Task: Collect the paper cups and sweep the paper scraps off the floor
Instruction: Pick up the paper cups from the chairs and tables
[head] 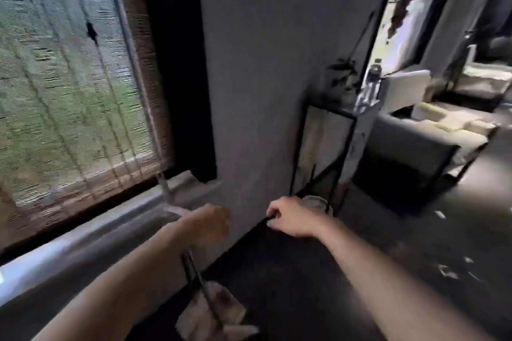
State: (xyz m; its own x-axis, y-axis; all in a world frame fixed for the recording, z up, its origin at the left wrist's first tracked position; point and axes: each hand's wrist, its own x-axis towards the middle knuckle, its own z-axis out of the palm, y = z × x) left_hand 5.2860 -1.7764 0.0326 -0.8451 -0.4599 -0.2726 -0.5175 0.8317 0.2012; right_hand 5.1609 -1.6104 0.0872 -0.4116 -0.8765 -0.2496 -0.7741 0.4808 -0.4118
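Beneath the grey wall [277,77], left hand [210,225] grips a dark handle [194,271] — right hand [291,217] (blurred) pinches a black bag [277,271] edge

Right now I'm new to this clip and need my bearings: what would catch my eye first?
The big woven blind fills the left. At centre bottom, the left hand grips a dark handle running down to a pale head, while the right hand pinches a dark edge by the wall corner. White paper scraps dot the floor at right.
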